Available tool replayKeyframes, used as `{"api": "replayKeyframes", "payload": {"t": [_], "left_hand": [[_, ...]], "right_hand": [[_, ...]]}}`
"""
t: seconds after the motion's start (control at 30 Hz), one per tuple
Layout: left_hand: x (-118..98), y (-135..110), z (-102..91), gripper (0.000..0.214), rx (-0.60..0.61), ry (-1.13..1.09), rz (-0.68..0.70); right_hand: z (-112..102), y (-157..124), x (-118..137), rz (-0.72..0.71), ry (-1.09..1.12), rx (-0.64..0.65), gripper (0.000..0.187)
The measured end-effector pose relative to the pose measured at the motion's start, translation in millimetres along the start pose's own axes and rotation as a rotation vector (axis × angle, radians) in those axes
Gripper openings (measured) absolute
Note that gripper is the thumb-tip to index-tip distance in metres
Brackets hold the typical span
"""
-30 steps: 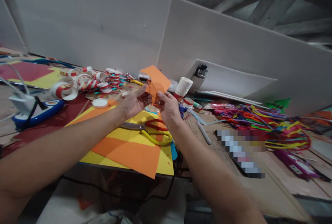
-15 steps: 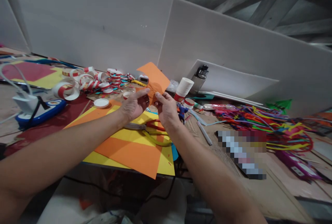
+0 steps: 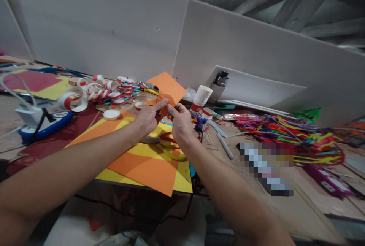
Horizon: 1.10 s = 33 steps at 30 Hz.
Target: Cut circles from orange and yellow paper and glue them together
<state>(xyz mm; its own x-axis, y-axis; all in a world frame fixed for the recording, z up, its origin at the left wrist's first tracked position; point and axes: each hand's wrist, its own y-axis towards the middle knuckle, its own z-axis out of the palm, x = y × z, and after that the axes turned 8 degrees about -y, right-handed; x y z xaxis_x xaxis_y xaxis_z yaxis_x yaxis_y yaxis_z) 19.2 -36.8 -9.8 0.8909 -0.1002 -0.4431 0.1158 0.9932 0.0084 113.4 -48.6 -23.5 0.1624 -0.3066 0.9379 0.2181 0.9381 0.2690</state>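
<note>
Both of my hands hold up one piece of orange paper above the table. My left hand pinches its lower left part between thumb and fingers. My right hand pinches its lower edge close beside the left. Under my hands lie scissors with red and yellow handles, resting on orange and yellow paper sheets.
Red-and-white paper rings are heaped at the back left, near a white lid and a blue-and-white device. A stack of paper cups, a dark bottle, a glue gun and colourful pipe cleaners lie right.
My left hand went from open beneath the paper to pinching it. Both hands drew closer together and the orange paper tilted slightly.
</note>
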Motion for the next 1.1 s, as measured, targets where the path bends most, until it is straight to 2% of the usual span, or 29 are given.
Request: {"api": "replayKeyframes", "payload": {"t": [0.17, 0.3, 0.37, 0.43, 0.53, 0.63, 0.73, 0.77, 0.83, 0.97, 1.1], "left_hand": [[-2, 2, -0.9, 0.015, 0.006, 0.077, 0.066], [-9, 9, -4.5, 0.018, 0.003, 0.08, 0.125], [-15, 14, -6.2, 0.019, -0.003, 0.082, 0.127], [-21, 18, -7.6, 0.021, -0.007, 0.087, 0.116], [-30, 23, -9.1, 0.021, -0.019, 0.094, 0.095], [-36, 26, -9.2, 0.017, -0.023, 0.106, 0.059], [-40, 27, -7.6, 0.016, -0.036, 0.099, 0.047], [-41, 28, -6.8, 0.016, -0.032, 0.093, 0.058], [-43, 28, -5.1, 0.015, -0.018, 0.089, 0.091], [-48, 28, -3.6, 0.012, -0.035, 0.135, 0.081], [-54, 31, -5.2, 0.013, -0.091, 0.158, 0.047]], "right_hand": [[-1, -1, -2, -0.04, -0.091, -0.024, 0.025], [-3, 3, 1, 0.033, -0.127, 0.037, 0.032], [-7, 6, 5, 0.078, -0.215, 0.042, 0.037], [-14, 5, 12, 0.055, -0.388, 0.071, 0.033], [-28, -5, 30, -0.117, -0.704, 0.288, 0.019], [-41, -29, 51, -0.149, -1.159, 0.503, 0.017], [-50, -54, 61, -0.155, -1.564, 0.643, 0.029], [-52, -60, 60, -0.146, -1.658, 0.726, 0.035], [-54, -68, 53, -0.169, -1.739, 0.823, 0.043], [-54, -64, 38, -0.238, -1.752, 0.881, 0.054], [-53, -53, 46, -0.204, -1.662, 0.979, 0.064]]}}
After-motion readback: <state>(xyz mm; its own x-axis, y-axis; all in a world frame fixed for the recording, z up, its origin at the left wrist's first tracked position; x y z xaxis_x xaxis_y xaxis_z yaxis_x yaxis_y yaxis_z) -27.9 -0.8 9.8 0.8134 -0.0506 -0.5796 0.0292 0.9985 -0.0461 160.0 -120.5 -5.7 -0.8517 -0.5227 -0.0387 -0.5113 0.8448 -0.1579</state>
